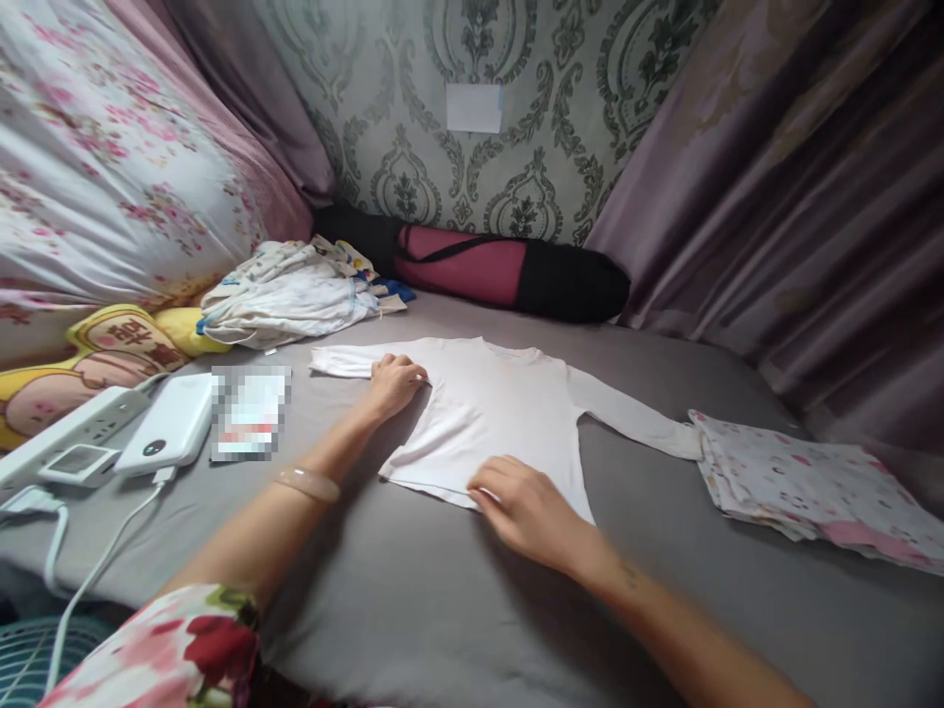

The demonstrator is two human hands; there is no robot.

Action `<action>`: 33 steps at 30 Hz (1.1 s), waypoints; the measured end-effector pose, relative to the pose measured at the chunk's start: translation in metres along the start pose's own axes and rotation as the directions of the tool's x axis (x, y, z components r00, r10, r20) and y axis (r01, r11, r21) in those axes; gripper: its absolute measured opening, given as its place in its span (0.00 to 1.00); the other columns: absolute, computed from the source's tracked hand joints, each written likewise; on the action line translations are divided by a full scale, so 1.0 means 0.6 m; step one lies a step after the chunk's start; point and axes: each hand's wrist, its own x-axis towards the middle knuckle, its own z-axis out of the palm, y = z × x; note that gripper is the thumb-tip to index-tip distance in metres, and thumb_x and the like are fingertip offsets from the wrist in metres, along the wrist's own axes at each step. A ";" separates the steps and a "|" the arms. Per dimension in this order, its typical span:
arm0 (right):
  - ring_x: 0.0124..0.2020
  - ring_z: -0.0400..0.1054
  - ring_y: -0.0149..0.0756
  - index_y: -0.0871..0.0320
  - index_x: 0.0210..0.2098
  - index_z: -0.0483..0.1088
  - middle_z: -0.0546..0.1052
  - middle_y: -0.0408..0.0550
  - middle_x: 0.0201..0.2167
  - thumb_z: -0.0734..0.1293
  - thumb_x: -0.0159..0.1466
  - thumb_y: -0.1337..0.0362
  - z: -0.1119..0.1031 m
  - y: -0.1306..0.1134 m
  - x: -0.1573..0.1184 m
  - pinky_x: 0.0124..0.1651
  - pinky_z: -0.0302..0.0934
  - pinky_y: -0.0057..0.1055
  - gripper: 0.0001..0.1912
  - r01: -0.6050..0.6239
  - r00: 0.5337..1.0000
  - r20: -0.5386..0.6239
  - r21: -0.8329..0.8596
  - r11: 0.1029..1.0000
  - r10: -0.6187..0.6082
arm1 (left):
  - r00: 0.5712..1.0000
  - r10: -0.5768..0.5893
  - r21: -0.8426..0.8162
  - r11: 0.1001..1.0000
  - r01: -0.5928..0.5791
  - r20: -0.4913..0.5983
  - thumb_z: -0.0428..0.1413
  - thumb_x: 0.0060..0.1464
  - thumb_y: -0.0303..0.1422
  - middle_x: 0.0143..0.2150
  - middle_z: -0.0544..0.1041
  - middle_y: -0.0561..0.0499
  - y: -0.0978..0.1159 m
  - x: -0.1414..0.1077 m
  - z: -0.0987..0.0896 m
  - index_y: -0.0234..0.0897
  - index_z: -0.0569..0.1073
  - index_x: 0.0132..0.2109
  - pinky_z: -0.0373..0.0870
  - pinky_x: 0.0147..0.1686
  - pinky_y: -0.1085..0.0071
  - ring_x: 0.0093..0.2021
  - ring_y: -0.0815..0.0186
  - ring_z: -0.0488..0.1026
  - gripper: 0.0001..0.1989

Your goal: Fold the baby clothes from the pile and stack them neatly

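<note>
A small white long-sleeved shirt [508, 403] lies spread on a grey sheet, its neckline toward the wall and its sleeves stretched out to both sides. My left hand [398, 383] is closed on the shirt's left edge, close to the underarm, with the thumb and fingers pinching the cloth. Lower down, my right hand [527, 506] pinches the bottom hem near its middle. Creases run through the shirt between the two hands. The right sleeve's cuff reaches a stack of folded printed cloth [803, 482].
At the back left is a heap of rumpled clothes [295, 295], beside a yellow cushion [125, 339]. A black and maroon long bag [472, 265] lies along the wall. On the left are a power strip [81, 433], a white power bank [166, 423] with a cable, and a blurred-out item [251, 413].
</note>
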 end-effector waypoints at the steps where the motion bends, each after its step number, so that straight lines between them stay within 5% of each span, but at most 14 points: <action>1: 0.42 0.67 0.36 0.57 0.38 0.71 0.75 0.49 0.38 0.58 0.70 0.65 0.014 -0.012 0.029 0.46 0.61 0.31 0.11 0.036 0.999 -0.010 -0.016 0.999 -0.036 | 1.000 0.014 0.012 1.000 -0.014 0.011 0.49 0.60 0.35 0.48 0.74 0.42 0.001 0.003 0.001 0.40 0.78 0.45 0.55 0.48 0.57 0.50 0.51 0.62 0.14; 7: 0.41 0.68 0.40 0.57 0.42 0.68 0.71 0.50 0.41 0.63 0.67 0.58 0.098 -0.072 0.145 0.37 0.64 0.32 0.09 0.090 0.995 -0.031 -0.156 0.984 -0.096 | 0.978 0.209 0.102 0.973 -0.208 0.006 0.45 0.64 0.33 0.44 0.76 0.44 -0.010 0.014 0.003 0.39 0.78 0.44 0.54 0.47 0.57 0.48 0.55 0.63 0.16; 14: 0.37 0.69 0.40 0.61 0.40 0.68 0.72 0.53 0.37 0.58 0.65 0.71 0.128 -0.075 0.161 0.33 0.64 0.31 0.08 -0.022 1.000 -0.005 -0.244 0.970 0.021 | 0.958 0.284 0.151 0.950 -0.274 -0.048 0.46 0.62 0.31 0.41 0.76 0.43 -0.031 0.034 0.008 0.39 0.77 0.41 0.56 0.45 0.56 0.45 0.55 0.65 0.14; 20: 0.37 0.70 0.36 0.57 0.41 0.67 0.75 0.48 0.37 0.57 0.67 0.66 0.117 -0.056 0.159 0.37 0.61 0.30 0.09 -0.053 0.998 -0.016 -0.029 0.998 0.053 | 0.973 0.213 0.100 0.974 -0.204 -0.088 0.46 0.61 0.29 0.43 0.76 0.44 -0.041 0.048 0.016 0.40 0.76 0.42 0.56 0.47 0.56 0.47 0.55 0.66 0.14; 26: 0.40 0.70 0.37 0.55 0.43 0.72 0.75 0.47 0.40 0.62 0.60 0.66 0.089 -0.045 0.151 0.39 0.60 0.29 0.13 0.090 0.987 0.120 0.136 0.987 -0.106 | 0.990 0.139 0.088 0.987 -0.137 -0.021 0.43 0.60 0.27 0.47 0.76 0.44 -0.040 0.050 0.020 0.40 0.75 0.45 0.58 0.46 0.58 0.49 0.56 0.67 0.17; 29: 0.40 0.70 0.35 0.56 0.46 0.74 0.76 0.48 0.41 0.63 0.62 0.63 0.059 -0.036 0.153 0.41 0.61 0.28 0.14 0.184 0.944 0.216 0.282 0.942 -0.249 | 0.991 0.127 0.090 0.987 -0.131 0.045 0.43 0.58 0.24 0.48 0.76 0.45 -0.037 0.050 0.007 0.40 0.75 0.46 0.58 0.48 0.57 0.49 0.56 0.68 0.18; 31: 0.40 0.71 0.33 0.56 0.47 0.74 0.78 0.46 0.42 0.62 0.64 0.63 0.037 -0.017 0.160 0.42 0.62 0.26 0.15 0.174 0.922 0.251 0.409 0.896 -0.293 | 0.990 0.118 0.110 0.986 -0.125 0.071 0.44 0.54 0.22 0.50 0.75 0.44 -0.031 0.047 -0.003 0.39 0.75 0.47 0.60 0.48 0.55 0.50 0.54 0.68 0.19; 33: 0.41 0.72 0.32 0.57 0.47 0.74 0.79 0.45 0.43 0.60 0.66 0.65 0.020 0.015 0.170 0.45 0.62 0.25 0.15 0.095 0.956 0.205 0.458 0.884 -0.209 | 0.992 0.122 0.131 0.984 -0.124 0.026 0.45 0.52 0.22 0.52 0.74 0.41 -0.018 0.041 -0.005 0.37 0.73 0.50 0.61 0.49 0.53 0.53 0.52 0.68 0.21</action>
